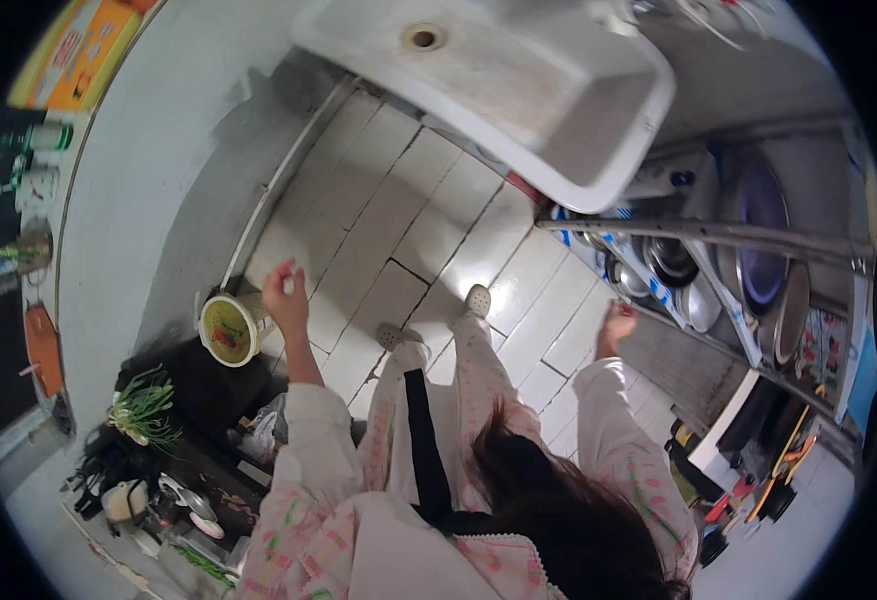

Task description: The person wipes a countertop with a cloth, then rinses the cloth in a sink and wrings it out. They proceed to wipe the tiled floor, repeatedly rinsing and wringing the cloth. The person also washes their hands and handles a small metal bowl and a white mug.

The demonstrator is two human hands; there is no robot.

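Near the bucket point(258, 318), the left hand point(285, 292) hung curled; the right hand point(617, 322) hung near the rack point(699, 230) of pans point(701, 305). I couldn't tell whether either gripped anything. A careless swing might have tipped the bucket or knocked pans loose.

Glare just off centre!
I'm seeing white floor tiles point(471, 228) shine, soft shadow toward eleven o'clock, edges bending into black.
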